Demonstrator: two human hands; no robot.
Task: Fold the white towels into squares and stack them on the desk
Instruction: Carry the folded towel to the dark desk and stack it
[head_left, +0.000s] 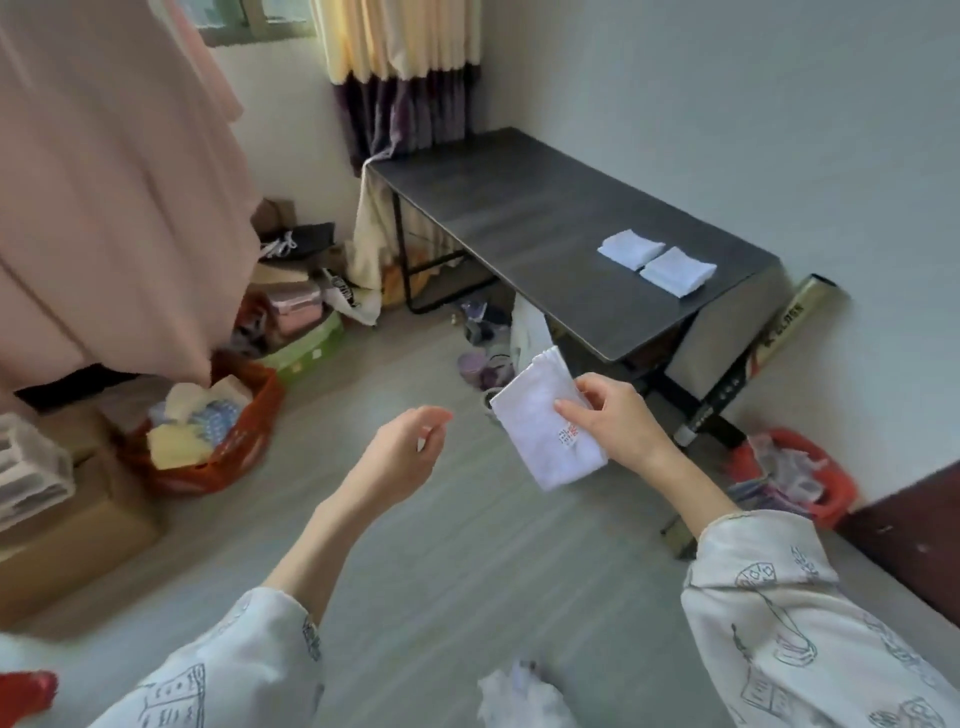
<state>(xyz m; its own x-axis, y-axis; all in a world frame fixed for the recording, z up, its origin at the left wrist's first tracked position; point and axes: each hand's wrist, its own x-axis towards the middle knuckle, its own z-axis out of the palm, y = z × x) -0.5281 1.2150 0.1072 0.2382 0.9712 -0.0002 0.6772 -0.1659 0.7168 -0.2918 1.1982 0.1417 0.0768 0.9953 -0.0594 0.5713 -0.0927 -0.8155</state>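
Head view, looking down and forward. Landmark for positions: dark counter (545, 218) standing against the pale wall.

Right hand (613, 421): holds a folded white towel (545, 431) in the air, short of the counter's near end and above the floor. Thumb lies across the towel's upper face, fingers curl behind it. Towel is folded to a rough rectangle, tilted, with a small red and grey label print near the thumb.

Left hand (410, 447): held in the air further from the counter than the right hand, fingers loosely curled, grasping nothing, not touching the towel.

On the counter, toward its near end and close to the wall side: two folded white towels (657, 262), each roughly square, lying flat side by side with edges touching or nearly so; not stacked.

Both sleeves (810, 623) are pale with line-drawn prints.

Beyond the counter's far end: a cream and purple curtain (405, 67). Under the counter: assorted small items, blurred. Across the floor from the counter: an orange basket (223, 441) with yellow and blue cloths in it, cardboard boxes (67, 535), and a large pink fabric (114, 182) hanging down. By the counter's near leg: a long gold and black tube (763, 358) leaning on the wall, and a red basket (800, 478) on the floor beside it.

White crumpled material (519, 696) shows at the bottom edge, too blurred to identify.
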